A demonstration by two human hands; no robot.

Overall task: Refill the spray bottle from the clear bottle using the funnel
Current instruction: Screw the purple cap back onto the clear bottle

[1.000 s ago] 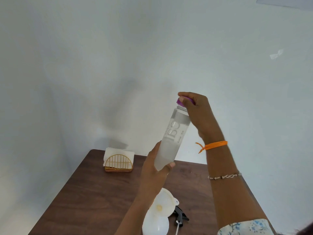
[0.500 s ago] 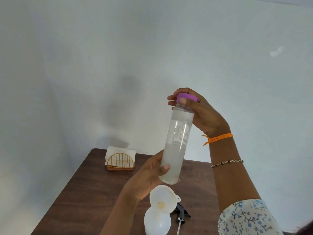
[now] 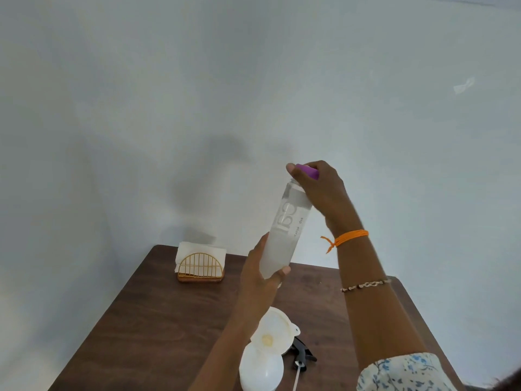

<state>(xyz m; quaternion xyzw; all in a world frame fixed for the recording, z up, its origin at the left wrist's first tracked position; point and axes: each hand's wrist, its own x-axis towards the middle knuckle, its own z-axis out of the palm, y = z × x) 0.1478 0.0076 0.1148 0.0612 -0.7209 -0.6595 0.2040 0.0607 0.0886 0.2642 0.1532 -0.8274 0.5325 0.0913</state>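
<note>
The left hand (image 3: 260, 275) grips the lower body of the clear bottle (image 3: 286, 231), held nearly upright above the table's near edge, while the right hand (image 3: 318, 187) closes on its purple cap (image 3: 307, 171), directly above the funnel (image 3: 275, 331) seated in the spray bottle (image 3: 260, 369).

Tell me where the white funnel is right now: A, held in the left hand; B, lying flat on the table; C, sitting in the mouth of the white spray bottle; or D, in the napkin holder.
C: the funnel sits tilted in the open top of the spray bottle, while both hands hold the clear bottle.
</note>
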